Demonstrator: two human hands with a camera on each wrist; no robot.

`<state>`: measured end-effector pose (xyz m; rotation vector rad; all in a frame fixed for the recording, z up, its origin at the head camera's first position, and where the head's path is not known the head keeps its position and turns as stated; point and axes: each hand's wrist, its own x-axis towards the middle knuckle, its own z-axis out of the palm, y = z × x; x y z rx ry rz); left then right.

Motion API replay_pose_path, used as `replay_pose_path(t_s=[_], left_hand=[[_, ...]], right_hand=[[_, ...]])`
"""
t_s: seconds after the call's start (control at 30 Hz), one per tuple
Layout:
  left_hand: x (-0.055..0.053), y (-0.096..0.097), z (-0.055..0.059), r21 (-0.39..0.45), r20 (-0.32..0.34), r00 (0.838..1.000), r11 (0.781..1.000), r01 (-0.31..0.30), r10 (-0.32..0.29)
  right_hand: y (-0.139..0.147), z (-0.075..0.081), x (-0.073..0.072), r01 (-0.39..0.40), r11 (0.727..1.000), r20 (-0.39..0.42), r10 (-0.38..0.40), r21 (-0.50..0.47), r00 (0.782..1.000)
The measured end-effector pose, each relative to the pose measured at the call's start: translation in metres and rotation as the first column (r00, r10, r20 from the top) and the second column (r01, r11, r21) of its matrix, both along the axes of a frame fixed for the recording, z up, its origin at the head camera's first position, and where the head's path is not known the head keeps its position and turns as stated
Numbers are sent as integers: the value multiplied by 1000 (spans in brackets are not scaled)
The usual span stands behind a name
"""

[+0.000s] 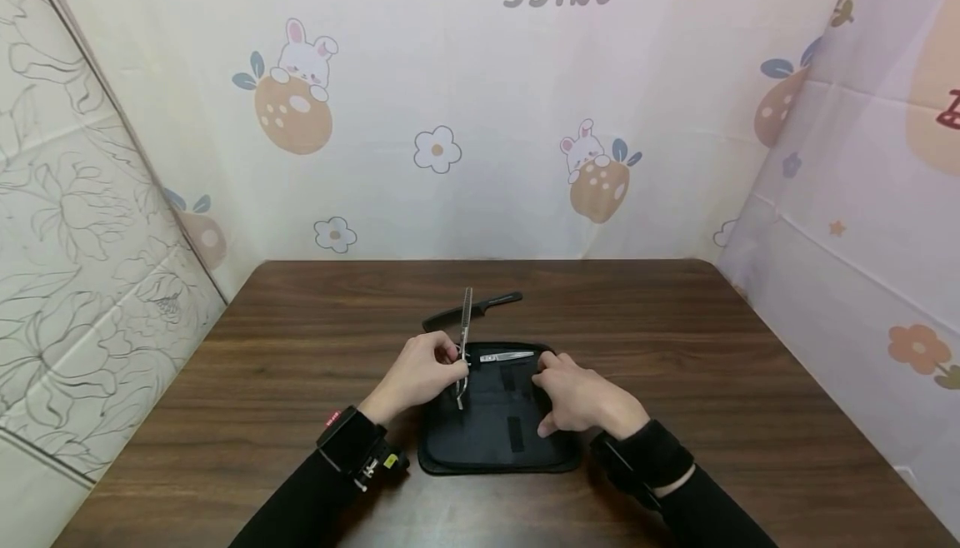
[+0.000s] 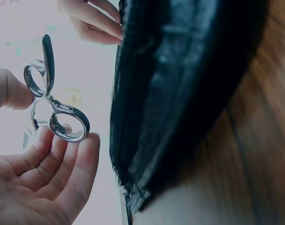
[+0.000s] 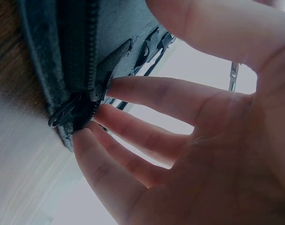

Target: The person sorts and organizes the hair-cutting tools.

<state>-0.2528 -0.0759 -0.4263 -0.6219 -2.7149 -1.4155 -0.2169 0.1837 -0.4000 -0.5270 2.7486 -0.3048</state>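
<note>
My left hand (image 1: 420,377) pinches a pair of silver hairdressing scissors (image 1: 466,323) between thumb and fingers. Their blades point away from me, and one edge looks toothed. In the left wrist view, the finger rings (image 2: 69,126) of the scissors show beside the fingertips. Below lies a black zippered case (image 1: 480,440), flat on the table. My right hand (image 1: 581,394) touches its right edge, fingers fairly straight; the right wrist view shows them against the zipper (image 3: 92,51). A second pair of scissors (image 1: 506,356) lies near the case's far edge, only its blades plainly visible.
Behind the case, a black comb (image 1: 450,317) with a handle lies slantwise on the brown wooden table (image 1: 637,306). A patterned cloth backdrop (image 1: 480,198) rises at the table's far edge, and more patterned cloth hangs on the right.
</note>
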Motion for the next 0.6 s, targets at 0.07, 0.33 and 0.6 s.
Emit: replay_pose_path(t_s=[0.07,0.33,0.6], left_hand=[[-1,2,-1,11,6,1000,1000,6,-6],[-3,7,0,58,21,1000,998,21,-22],[-3,10,2,109,42,998,993,43,-48]], right_hand=[[-1,0,-1,2,1000,1,-2,1,1000],[-1,1,-3,-7,1000,3,7,11,1000],[-4,6,-3,-11,1000,8,10,14,1000]])
